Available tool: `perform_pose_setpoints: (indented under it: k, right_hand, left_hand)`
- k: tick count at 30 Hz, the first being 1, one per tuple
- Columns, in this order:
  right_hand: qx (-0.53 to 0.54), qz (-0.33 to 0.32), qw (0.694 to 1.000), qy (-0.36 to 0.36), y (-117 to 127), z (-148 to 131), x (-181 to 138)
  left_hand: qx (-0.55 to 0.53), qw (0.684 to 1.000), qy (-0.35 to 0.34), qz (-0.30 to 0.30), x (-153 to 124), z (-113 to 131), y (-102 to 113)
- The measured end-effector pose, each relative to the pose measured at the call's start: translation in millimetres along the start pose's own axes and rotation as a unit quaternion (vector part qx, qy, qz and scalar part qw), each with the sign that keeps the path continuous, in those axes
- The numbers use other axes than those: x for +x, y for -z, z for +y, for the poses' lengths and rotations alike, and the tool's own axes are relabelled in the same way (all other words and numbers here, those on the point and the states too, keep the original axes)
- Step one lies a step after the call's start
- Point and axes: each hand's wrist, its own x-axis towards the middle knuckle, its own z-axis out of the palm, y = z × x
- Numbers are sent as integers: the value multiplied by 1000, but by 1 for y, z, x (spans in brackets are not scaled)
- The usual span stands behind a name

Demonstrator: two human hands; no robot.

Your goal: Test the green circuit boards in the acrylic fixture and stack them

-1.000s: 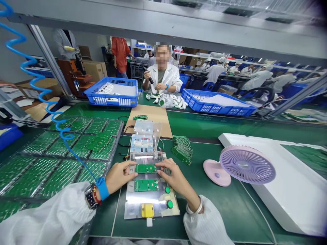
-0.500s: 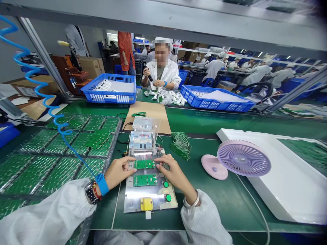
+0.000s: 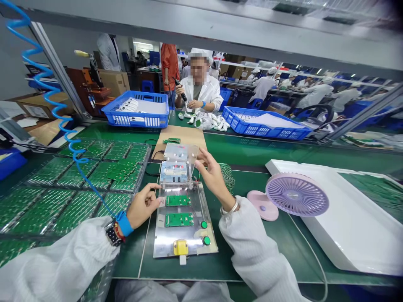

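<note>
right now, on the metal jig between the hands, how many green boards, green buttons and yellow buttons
green boards: 2, upper and lower
green buttons: 2, upper and lower
yellow buttons: 1
total: 5

R hand (image 3: 213,176) up at clear lid (image 3: 181,154) of test jig (image 3: 184,218); L hand (image 3: 143,204) at jig's left edge, beside upper PCB (image 3: 178,200). Pink fan (image 3: 291,197) right of jig.

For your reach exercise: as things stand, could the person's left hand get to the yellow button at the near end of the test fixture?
Probably yes. The left hand rests at the fixture's left edge beside the upper circuit board; the yellow button lies nearer the body, with only bare metal plate between.
</note>
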Motion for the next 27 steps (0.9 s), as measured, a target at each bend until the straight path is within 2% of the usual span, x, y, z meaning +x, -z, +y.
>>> perform_pose_setpoints:
  k: [2,5,7,11,14,17,23,27]
  right_hand:
    - [19,1,1000,5,-4,-8,6]
    - [-27,21,999,18,-3,-22,-6]
    - [-69,0,997,42,3,-29,-27]
    - [-127,-92,980,122,15,-32,-81]
    - [-212,-117,961,133,16,-27,-117]
    - [-302,-129,935,134,12,-21,-138]
    - [-384,-126,892,204,4,-20,-146]
    - [-419,-134,874,207,6,-30,-142]
  left_hand:
    - [-37,999,8,29,1,0,2]
    - [-88,994,30,50,4,-2,3]
    - [-116,991,43,56,5,-2,3]
    - [-126,989,59,55,6,-3,2]
    - [-116,990,61,45,6,-3,2]
    - [-111,991,58,40,6,-3,2]
    - [-109,991,61,38,6,-2,2]
    - [-107,992,57,35,6,-2,2]
